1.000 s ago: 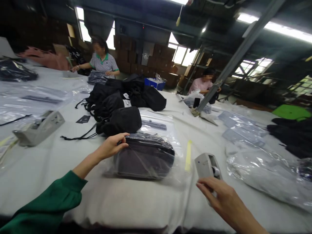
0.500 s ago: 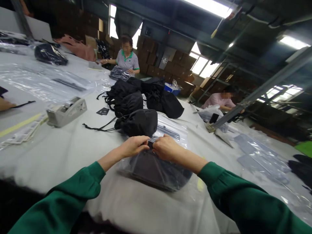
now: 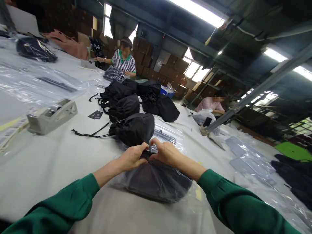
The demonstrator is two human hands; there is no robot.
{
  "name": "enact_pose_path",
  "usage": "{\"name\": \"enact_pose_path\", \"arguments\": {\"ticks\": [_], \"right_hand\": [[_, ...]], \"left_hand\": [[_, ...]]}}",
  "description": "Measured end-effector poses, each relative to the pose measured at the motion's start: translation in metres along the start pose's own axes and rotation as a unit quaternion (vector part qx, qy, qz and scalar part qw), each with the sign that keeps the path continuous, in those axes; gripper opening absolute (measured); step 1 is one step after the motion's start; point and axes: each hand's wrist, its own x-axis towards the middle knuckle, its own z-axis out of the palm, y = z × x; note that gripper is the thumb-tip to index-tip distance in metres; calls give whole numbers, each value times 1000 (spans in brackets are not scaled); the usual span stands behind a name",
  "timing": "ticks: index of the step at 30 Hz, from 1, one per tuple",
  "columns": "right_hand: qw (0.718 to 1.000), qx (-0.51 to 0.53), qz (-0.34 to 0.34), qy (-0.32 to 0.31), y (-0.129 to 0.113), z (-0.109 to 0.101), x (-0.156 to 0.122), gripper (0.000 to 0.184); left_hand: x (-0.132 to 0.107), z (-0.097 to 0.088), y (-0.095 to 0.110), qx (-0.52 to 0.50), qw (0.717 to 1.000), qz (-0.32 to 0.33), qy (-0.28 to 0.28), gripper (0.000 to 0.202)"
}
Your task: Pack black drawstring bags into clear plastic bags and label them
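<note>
A dark item in a clear plastic bag (image 3: 156, 183) lies flat on the white-covered table in front of me. My left hand (image 3: 135, 156) pinches the bag's far edge between thumb and fingers. Close beside it, my right hand (image 3: 163, 152) grips the same gathered edge, thumb and forefinger curled round it. Just beyond my hands sits a black drawstring pouch (image 3: 137, 128), its cords trailing left. Flat clear plastic bags (image 3: 168, 135) with dark printed lines lie partly under the pouch and behind my right hand.
A grey tape dispenser (image 3: 52, 117) stands at the left, near small black cards (image 3: 96, 114). More black pouches (image 3: 122, 94) are heaped farther back. A slanted metal post (image 3: 243, 104) rises at the right, beside plastic sheets (image 3: 251, 159). Two people work across the table.
My view has shifted, so the table's contents sit differently in it. Both hands stay at the bag's edge; my right thumb and forefinger now show a wider arch.
</note>
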Motion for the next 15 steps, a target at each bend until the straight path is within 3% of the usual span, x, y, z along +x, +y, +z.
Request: {"name": "enact_pose_path", "arguments": {"ticks": [1,4,7,10,13,15], "right_hand": [[999,34,18,7,7,0,3,55],[987,159,21,-13,27,2,5,35],[972,234,28,18,33,6,-13,39],[975,208,11,80,25,22,-44,35],[985,143,8,98,15,50,-69,44],[981,141,47,125,15,65,-76,49]], "left_hand": [[1,-1,-1,-2,1000,-3,-2,39],[3,-2,-4,-7,1000,-15,-5,35],[1,-1,-7,-36,999,-27,-13,34],[-8,3,-14,-62,998,-12,-10,47],[-25,5,-32,-49,999,8,-1,57],[-41,2,-49,-59,996,-47,45,46]]}}
